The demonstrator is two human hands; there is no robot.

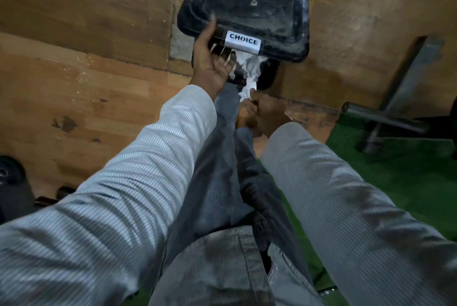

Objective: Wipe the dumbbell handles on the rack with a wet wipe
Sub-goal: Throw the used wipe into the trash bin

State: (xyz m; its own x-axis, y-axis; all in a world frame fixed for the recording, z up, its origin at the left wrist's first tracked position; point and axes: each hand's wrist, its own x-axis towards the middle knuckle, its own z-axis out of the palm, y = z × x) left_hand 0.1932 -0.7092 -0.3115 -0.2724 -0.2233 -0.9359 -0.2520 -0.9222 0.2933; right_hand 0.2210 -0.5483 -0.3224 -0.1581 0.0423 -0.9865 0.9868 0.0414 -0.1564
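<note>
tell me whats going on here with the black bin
A person stands over a black bin with a lid labelled CHOICE. Their left hand holds the lid up by its edge, fingers underneath. Their right hand pinches a crumpled white wipe right at the bin's opening, where more white material shows. Whether the wipe is going in or coming out cannot be told. No dumbbell handle is being wiped at this moment.

we list a black plastic bin lid (249,6) with pale scuffs and a white label (243,42) printed in black letters; a crumpled white wipe (248,72); brown wood-grain flooring (74,78) with dark stains; green turf matting (405,172); grey metal bars (395,100); grey-white fine-striped sleeves (138,182); faded blue-grey jeans (222,157).
</note>
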